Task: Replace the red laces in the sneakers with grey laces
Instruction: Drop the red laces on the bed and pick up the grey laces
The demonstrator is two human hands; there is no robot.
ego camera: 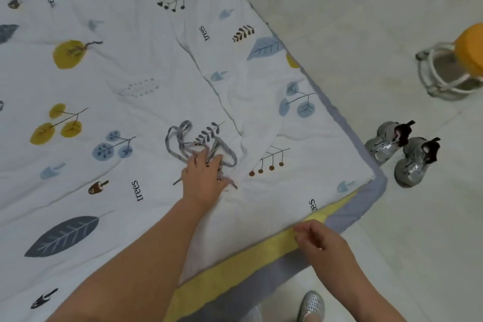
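Note:
A tangle of grey laces [180,138] lies on the white leaf-print quilt [130,73], near its right corner. My left hand [202,180] reaches across the quilt and lies on the tangle, its fingers curled into the strands. My right hand [317,239] hovers over the quilt's yellow border [235,266] with fingers loosely curled and nothing in it. Two silver sneakers [402,151] with dark tongues stand side by side on the floor, just beyond the quilt's corner. Their laces cannot be made out.
Pale floor tiles [366,21] run along the right. A stool with an orange seat and white frame [454,68] stands at the right edge. A foot in a silver shoe [311,306] shows at the bottom, next to the quilt's grey hem.

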